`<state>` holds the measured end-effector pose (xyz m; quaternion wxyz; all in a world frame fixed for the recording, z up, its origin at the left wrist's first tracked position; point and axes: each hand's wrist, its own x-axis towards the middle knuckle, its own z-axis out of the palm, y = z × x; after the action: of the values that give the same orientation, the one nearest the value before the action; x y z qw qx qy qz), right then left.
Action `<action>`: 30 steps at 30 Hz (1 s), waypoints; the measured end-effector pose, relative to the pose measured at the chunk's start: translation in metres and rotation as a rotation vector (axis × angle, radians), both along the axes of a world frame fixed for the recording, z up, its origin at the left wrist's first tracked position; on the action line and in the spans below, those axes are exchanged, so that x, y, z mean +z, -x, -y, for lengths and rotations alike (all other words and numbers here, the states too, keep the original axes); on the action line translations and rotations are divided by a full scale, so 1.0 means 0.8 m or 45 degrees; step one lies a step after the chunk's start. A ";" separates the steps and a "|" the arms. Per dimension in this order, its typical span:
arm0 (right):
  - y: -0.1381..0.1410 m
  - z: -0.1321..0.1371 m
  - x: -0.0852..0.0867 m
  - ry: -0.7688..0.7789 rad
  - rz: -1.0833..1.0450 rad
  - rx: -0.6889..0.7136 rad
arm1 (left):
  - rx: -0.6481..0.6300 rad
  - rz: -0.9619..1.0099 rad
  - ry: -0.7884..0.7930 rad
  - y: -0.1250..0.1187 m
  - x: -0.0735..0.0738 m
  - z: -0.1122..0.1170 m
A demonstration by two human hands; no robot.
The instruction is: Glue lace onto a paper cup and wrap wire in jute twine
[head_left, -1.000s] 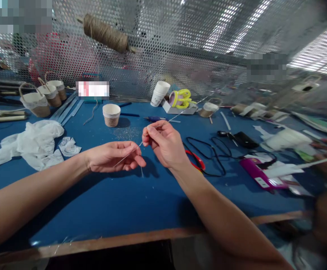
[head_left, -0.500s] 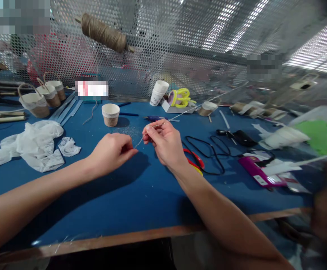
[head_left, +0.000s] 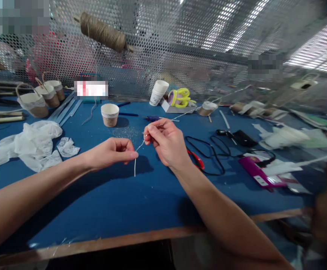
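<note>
A thin, twisted whitish wire (head_left: 140, 146) runs between my two hands above the blue table. My left hand (head_left: 113, 153) pinches it near one end between thumb and forefinger, and a short white tail hangs straight down below the fingertips. Slightly higher and to the right, my right hand (head_left: 167, 142) is closed on the same wire with thumb and fingers. Beyond that hand the wire stretches stiffly up toward the far right. Just behind my hands stands a small paper cup (head_left: 109, 115) wrapped in brown burlap with a white lace rim.
White lace cloth (head_left: 29, 144) lies crumpled at left, below several handled burlap cups (head_left: 36, 105). Stacked white cups (head_left: 158, 93) stand at the back. Red-handled pliers or scissors (head_left: 196, 159), a black cord (head_left: 221, 165) and a purple power strip (head_left: 260, 171) lie right. Twine (head_left: 103, 33) hangs above.
My left hand has turned so its thumb pinches the wire, and a short white end now hangs below it. My right hand has shifted slightly right, still holding the wire.
</note>
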<state>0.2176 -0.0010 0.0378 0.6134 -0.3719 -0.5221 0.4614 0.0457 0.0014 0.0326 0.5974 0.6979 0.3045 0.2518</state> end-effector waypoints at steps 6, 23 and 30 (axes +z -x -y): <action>0.001 -0.004 -0.001 -0.009 0.047 -0.129 | 0.357 -0.318 -0.691 -0.001 0.008 0.000; 0.003 -0.002 -0.002 0.066 -0.013 -0.136 | 0.243 -0.211 -0.391 -0.006 0.003 0.002; 0.001 -0.006 -0.002 0.062 -0.042 -0.182 | 0.139 -0.065 -0.122 0.004 0.001 -0.012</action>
<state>0.2166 0.0038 0.0364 0.6441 -0.4154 -0.4725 0.4351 0.0428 0.0112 0.0334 0.5408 0.7142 0.3448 0.2803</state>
